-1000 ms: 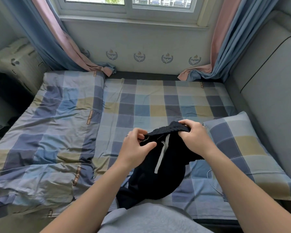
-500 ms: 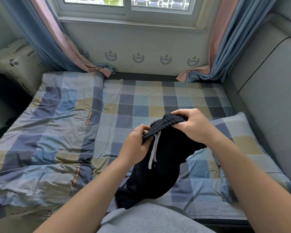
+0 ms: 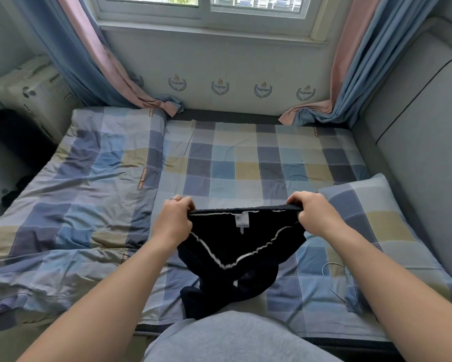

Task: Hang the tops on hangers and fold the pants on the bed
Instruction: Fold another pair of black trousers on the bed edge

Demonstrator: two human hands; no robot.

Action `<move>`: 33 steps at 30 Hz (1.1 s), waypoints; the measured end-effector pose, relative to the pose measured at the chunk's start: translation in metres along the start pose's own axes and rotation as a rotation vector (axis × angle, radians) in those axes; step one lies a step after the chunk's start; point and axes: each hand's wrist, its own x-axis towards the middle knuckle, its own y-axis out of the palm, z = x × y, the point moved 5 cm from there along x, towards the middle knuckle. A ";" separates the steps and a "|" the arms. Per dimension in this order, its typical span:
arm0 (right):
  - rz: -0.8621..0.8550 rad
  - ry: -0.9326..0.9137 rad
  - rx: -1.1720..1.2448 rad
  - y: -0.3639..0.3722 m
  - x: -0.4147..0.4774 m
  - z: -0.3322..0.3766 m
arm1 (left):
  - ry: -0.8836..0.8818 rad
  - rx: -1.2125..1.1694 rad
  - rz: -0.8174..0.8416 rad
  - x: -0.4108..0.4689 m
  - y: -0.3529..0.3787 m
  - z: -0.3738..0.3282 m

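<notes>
A bed point(image 3: 245, 158) with a checked sheet fills the room below a window point(image 3: 204, 6) hung with blue and pink curtains point(image 3: 89, 61). A matching quilt point(image 3: 76, 205) lies rumpled on the left and a pillow point(image 3: 376, 226) sits on the right. Above the near edge of the bed, the left hand point(image 3: 174, 223) and right hand point(image 3: 315, 218) each clench one end of the waistband of the black pants point(image 3: 235, 257), pulling it taut between them (a white label point(image 3: 241, 222) shows just under the band). The legs hang down, bunched on the sheet. A thin cable point(image 3: 331, 273) lies beside the pillow.
</notes>
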 end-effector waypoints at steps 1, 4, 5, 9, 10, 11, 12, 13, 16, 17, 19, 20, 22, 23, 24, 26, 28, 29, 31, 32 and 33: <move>-0.028 0.024 -0.037 0.002 0.000 -0.010 | -0.059 0.052 0.012 -0.002 0.002 0.014; -0.118 0.059 -0.152 0.004 -0.006 -0.038 | -0.221 0.156 0.073 -0.011 0.007 0.053; -0.138 0.074 -0.153 0.005 -0.008 -0.045 | -0.255 0.169 0.095 -0.012 0.008 0.061; -0.184 0.304 0.340 0.012 -0.011 -0.064 | -0.419 -0.379 0.171 -0.008 0.014 0.076; -0.176 0.395 0.542 0.017 -0.012 -0.066 | -0.511 -0.639 0.175 -0.010 0.018 0.075; -0.150 0.471 0.711 0.024 -0.013 -0.065 | -0.594 -0.852 0.154 -0.012 0.021 0.073; -0.114 0.514 0.823 0.028 -0.014 -0.063 | -0.651 -0.982 0.123 -0.014 0.022 0.070; -0.083 0.532 0.891 0.031 -0.014 -0.060 | -0.696 -1.077 0.095 -0.015 0.024 0.068; 0.055 0.604 1.141 0.030 -0.012 -0.056 | -0.791 -1.361 0.081 -0.016 0.027 0.059; 0.145 0.633 1.262 0.027 -0.012 -0.054 | -0.819 -1.487 0.078 -0.014 0.026 0.057; 0.262 0.635 1.447 0.020 -0.011 -0.054 | -0.825 -1.725 0.053 -0.010 0.018 0.054; 0.275 0.608 1.513 0.016 -0.009 -0.054 | -0.792 -1.799 0.042 -0.007 0.012 0.052; 0.269 0.502 1.610 0.010 -0.005 -0.052 | -0.668 -1.823 0.026 0.001 0.002 0.040; 0.260 0.428 1.619 0.007 -0.002 -0.050 | -0.587 -1.743 0.000 0.004 -0.003 0.034; 0.236 0.354 1.587 0.004 0.002 -0.047 | -0.501 -1.551 -0.052 0.007 -0.010 0.030; 0.100 0.239 1.457 -0.006 0.011 -0.043 | -0.305 -0.986 -0.191 0.012 -0.030 0.022; -0.080 0.167 1.284 -0.024 0.018 -0.037 | -0.117 -0.532 -0.324 0.019 -0.052 0.009; -0.143 0.127 1.188 -0.035 0.020 -0.032 | -0.057 -0.415 -0.397 0.022 -0.063 0.003; -0.271 0.029 0.935 -0.062 0.024 -0.022 | 0.009 -0.331 -0.508 0.030 -0.086 -0.008; -0.342 -0.019 0.781 -0.077 0.025 -0.016 | 0.027 -0.320 -0.546 0.036 -0.097 -0.013; -0.416 -0.067 0.627 -0.093 0.026 -0.009 | 0.043 -0.290 -0.585 0.042 -0.111 -0.020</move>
